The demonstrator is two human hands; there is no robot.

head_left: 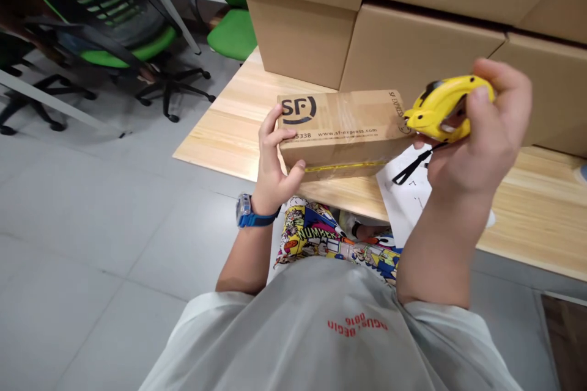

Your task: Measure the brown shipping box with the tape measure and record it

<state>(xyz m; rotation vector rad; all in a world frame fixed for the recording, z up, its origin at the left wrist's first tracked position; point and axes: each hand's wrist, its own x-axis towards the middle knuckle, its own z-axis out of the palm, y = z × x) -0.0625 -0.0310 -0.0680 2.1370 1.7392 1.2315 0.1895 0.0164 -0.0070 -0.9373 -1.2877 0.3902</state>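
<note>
A small cardboard box [343,111] with printed SF lettering rests near the front edge of the wooden table. My left hand [275,156] grips its left end, fingers over the top and thumb at the front face. Along that front face runs a thin yellow tape blade [346,167], its left end by my left thumb. Raised beside the box's right end, my right hand [493,125] is closed around a yellow tape measure [447,107]. A black wrist strap [411,168] dangles from the tape measure.
Large stacked cartons [422,58] stand behind the box on the table [215,134]. A marked paper sheet [403,208] lies under my right forearm, over the table's front edge. Green office chairs [233,33] stand to the left on the grey floor.
</note>
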